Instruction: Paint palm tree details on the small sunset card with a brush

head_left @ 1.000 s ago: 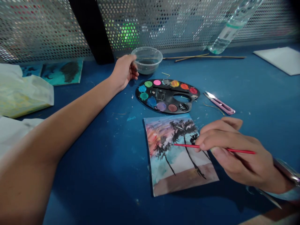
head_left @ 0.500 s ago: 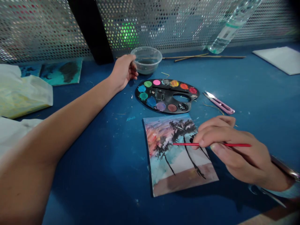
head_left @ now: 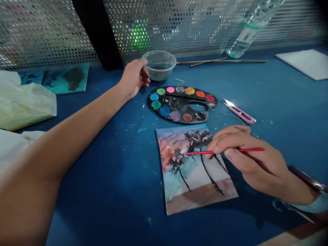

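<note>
My right hand (head_left: 246,157) pinches a thin red paintbrush (head_left: 252,149). The brush tip is over the left part of a small painting (head_left: 202,193), near a dark tree crown; whether it touches is hard to tell. The painting shows black palm trees against a pink, blue and white sky, with brown ground below. My left hand (head_left: 135,77) lies with curled fingers at the left side of a clear plastic bowl (head_left: 162,73) of dark liquid. What those fingers hold, if anything, is hidden. A black paint palette (head_left: 170,104) with several colours sits above the painting.
Right of the palette lies a pink craft knife (head_left: 241,112). Behind are thin sticks (head_left: 200,62), a water bottle (head_left: 246,37) and a white panel (head_left: 307,63), along a perforated metal screen (head_left: 179,30). Teal paintings (head_left: 66,80) and stained tissue (head_left: 28,102) are at left.
My right hand and the paintbrush have shifted a little left and upward over the painting. The left hand stays by the bowl.
</note>
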### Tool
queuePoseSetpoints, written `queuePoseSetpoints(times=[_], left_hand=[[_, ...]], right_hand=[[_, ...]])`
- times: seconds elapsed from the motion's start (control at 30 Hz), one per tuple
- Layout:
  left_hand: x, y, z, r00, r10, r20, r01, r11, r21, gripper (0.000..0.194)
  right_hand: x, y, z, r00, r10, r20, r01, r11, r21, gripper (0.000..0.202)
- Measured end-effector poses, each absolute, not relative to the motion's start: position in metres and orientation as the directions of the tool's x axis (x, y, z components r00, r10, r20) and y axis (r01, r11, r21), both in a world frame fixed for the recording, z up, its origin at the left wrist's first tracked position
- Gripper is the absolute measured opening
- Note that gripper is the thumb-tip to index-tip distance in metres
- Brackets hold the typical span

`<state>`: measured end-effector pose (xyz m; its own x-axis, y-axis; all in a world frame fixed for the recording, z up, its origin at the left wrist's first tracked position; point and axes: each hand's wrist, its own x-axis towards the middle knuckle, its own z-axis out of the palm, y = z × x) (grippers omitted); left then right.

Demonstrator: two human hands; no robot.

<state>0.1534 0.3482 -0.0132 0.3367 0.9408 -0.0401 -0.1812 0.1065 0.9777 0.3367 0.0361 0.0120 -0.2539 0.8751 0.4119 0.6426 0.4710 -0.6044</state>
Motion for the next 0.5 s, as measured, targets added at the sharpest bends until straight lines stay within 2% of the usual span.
queuePoseSetpoints(times=[0.17, 0.33, 0.5], left_hand=[[0.1536, 0.3476, -0.0135, 0.345, 0.938, -0.04, -0.191, 0.112, 0.975, 0.031], [0.1534, 0.3492, -0.0135, 0.34, 0.939, -0.048, -0.192, 0.119, 0.974, 0.035], [0.1526, 0.3514, -0.0158, 0.332, 0.942, -0.038, -0.167, 0.098, 0.981, 0.031]], right_hand=[[0.3389, 0.0361, 0.0108, -0.201, 0.909, 0.365, 0.593, 0.409, -0.693, 0.019], [0.3386, 0.0368, 0.0095, -0.207, 0.916, 0.344, 0.595, 0.397, -0.699, 0.02], [0.3394, 0.0358, 0.0084, -0.172, 0.913, 0.371, 0.555, 0.4, -0.729, 0.019]])
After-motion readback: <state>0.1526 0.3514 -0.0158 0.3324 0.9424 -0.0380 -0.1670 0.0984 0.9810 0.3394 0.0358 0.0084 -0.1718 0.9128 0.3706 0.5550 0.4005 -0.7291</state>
